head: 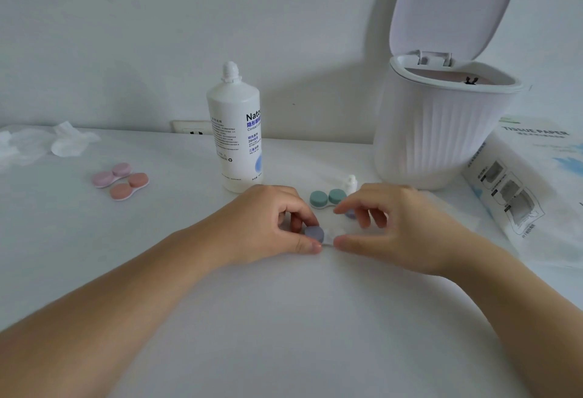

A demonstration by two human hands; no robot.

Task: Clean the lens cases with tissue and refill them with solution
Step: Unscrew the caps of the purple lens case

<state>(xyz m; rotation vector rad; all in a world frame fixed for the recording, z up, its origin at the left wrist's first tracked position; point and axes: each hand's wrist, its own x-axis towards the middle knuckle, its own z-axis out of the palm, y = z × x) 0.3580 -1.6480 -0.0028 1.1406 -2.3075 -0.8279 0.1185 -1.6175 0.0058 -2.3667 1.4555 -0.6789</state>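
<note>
A: Entry, head view. Where is the working case?

B: The purple lens case [318,235] sits at the centre of the white table [284,318], between both hands. The left hand [268,227] pinches its left purple cap [315,234] between thumb and curled fingers. The well beside that cap is uncovered and looks whitish; whether tissue lies in it I cannot tell.

A: Right hand?

B: The right hand [394,227] has its fingers curled, pinching a second purple cap [350,214] just above the case's right side, thumb tip low near the case's front edge. Mostly hidden by the fingers, so how it sits there is unclear.

A: Other cases?

B: A teal lens case [326,198], both caps on, just behind the hands. A pink lens case [112,174] and an orange lens case [129,186], both capped, touching each other, well off to the left.

A: Solution?

B: The large solution bottle [235,132] stands upright behind the left hand, nozzle uncovered. Its small white cap [350,183] stands beside the teal case.

A: Remaining items?

B: Crumpled tissues [47,145] at far left near the wall. A white ribbed bin [441,126] at back right, lid [451,6] raised. A tissue paper pack [536,183] lies to the right of the bin. A wall socket [192,127] shows behind the bottle.
</note>
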